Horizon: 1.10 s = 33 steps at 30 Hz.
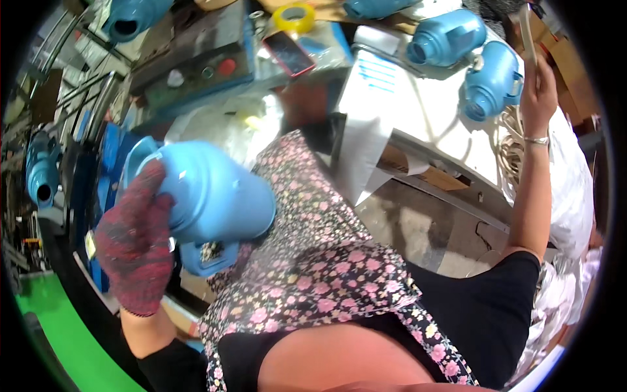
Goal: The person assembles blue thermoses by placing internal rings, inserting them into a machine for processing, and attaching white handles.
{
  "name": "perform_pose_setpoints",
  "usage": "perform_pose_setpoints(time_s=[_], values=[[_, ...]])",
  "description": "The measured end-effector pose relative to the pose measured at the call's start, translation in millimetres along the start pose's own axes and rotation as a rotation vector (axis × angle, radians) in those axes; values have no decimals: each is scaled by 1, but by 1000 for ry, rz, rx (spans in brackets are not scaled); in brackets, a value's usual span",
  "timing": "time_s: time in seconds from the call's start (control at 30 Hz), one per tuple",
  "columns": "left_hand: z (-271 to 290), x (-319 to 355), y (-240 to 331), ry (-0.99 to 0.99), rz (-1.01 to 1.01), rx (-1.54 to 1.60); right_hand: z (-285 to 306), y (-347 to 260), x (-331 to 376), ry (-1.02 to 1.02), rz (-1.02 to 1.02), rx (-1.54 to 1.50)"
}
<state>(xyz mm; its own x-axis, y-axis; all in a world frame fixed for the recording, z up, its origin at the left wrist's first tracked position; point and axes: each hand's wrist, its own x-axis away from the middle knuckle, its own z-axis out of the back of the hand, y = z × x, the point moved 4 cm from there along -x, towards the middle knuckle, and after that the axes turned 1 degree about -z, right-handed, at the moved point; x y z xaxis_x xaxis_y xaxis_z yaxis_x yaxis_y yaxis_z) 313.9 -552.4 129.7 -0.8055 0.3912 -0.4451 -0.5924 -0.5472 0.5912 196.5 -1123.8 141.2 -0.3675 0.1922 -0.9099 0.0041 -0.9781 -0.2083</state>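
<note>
My left hand, in a dark red and grey knitted glove, is closed around one end of a light blue plastic jug. The jug lies tilted in front of my flowered apron, its wide end toward the right. Under it shows a blue loop-shaped piece; whether it belongs to the same jug I cannot tell. Out at the far right, my bare right hand is raised and grips a thin, pale, flat strip that points away from me. Its exact kind is unclear.
Two blue jugs lie on the white table, near a coiled cord. At the back sit a yellow tape roll and a phone. More blue jugs are at left. A green surface fills the lower left.
</note>
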Motion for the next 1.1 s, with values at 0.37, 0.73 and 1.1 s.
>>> perform_pose_setpoints(time_s=[0.37,0.73,1.1], values=[[2,7,20,-23,-125,-415,-234,-347,38,-417,-677,-1492],[-15,-20,10,-87,-160,-449,-254,-332,43,-376,-773,-1477],[-15,-22,18,-68,-161,-421,-227,-281,64,-210,-1073,-1350]])
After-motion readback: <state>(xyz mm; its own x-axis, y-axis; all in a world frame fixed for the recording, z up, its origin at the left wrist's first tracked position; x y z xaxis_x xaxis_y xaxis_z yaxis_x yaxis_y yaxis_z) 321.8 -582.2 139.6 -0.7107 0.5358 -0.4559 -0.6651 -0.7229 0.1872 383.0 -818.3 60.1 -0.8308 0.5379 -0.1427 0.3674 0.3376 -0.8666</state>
